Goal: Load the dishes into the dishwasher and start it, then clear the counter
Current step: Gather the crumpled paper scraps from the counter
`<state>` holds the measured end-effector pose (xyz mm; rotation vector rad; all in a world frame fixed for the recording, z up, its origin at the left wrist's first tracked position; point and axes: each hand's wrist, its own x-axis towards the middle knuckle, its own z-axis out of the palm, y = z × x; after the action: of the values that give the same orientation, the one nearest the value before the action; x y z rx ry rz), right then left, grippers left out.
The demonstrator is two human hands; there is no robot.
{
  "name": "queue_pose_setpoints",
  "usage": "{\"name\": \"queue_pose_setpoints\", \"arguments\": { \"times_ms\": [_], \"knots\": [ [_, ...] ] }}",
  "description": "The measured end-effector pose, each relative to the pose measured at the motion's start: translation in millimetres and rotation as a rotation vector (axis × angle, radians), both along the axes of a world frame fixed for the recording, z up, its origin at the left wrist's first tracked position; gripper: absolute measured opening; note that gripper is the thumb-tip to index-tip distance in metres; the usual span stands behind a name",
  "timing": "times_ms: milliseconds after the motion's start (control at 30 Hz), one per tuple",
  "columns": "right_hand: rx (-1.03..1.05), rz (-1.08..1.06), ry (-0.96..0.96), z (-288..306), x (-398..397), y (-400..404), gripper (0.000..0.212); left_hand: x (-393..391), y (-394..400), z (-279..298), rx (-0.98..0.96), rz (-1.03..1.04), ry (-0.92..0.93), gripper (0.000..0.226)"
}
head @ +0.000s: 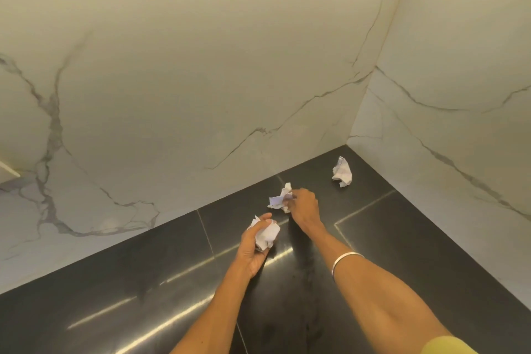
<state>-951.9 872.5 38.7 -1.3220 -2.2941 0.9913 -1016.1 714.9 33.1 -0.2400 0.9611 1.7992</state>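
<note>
Three crumpled white paper balls are on or above the black tiled counter point(143, 296). My left hand point(253, 250) is palm up over the counter and closed around one crumpled paper point(267, 234). Farther back, my right hand point(304, 208) pinches a second crumpled paper point(280, 198) with its fingertips, at or just above the counter surface. A third crumpled paper point(342, 172) lies loose near the back right corner, apart from both hands.
White marble-veined walls point(201, 80) rise behind the counter and on the right point(445, 123), meeting in a corner. A pale ledge point(8, 172) juts from the wall at the far left. A white bangle point(346, 260) circles my right wrist.
</note>
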Motion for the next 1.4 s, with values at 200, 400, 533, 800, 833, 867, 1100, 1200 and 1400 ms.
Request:
{"name": "queue_pose_setpoints", "arguments": {
  "times_ms": [200, 400, 533, 800, 833, 867, 1100, 1200, 1400],
  "knots": [
    [0.059, -0.058, 0.189, -2.2, 27.5, -20.2, 0.032, 10.2, -5.8, 7.5, 0.020, 0.018, 0.022, 0.019],
    [0.197, 0.199, 0.112, 20.0, 48.0, -69.3, 0.025, 23.9, -16.1, 14.6, 0.062, 0.023, 0.034, 0.028],
    [0.210, 0.314, 0.102, 26.1, 60.7, -105.7, 0.036, 28.8, -28.5, 15.9, 0.071, 0.012, 0.054, 0.032],
    [0.434, 0.497, -0.073, 42.1, 78.1, -137.2, 0.043, 37.0, -38.6, 11.6, -0.144, 0.110, 0.059, 0.033],
    [0.440, 0.511, -0.103, 43.5, 77.9, -140.6, 0.044, 37.3, -38.7, 13.0, -0.144, 0.128, 0.038, 0.038],
    [0.433, 0.517, -0.132, 42.9, 77.3, -143.4, 0.044, 36.5, -40.1, 13.2, -0.118, 0.140, 0.011, 0.047],
    [0.392, 0.496, -0.278, 25.6, 65.0, -160.5, 0.050, 28.8, -50.4, 6.0, 0.029, 0.125, -0.113, 0.057],
    [0.408, 0.486, -0.245, 26.1, 53.3, -168.4, 0.053, 33.1, -52.7, 11.7, 0.018, 0.061, -0.043, 0.028],
    [0.075, 0.317, 0.071, 25.2, 42.7, -157.0, 0.037, 24.5, -36.4, 17.3, -0.089, 0.027, 0.018, 0.035]
  ]
}}
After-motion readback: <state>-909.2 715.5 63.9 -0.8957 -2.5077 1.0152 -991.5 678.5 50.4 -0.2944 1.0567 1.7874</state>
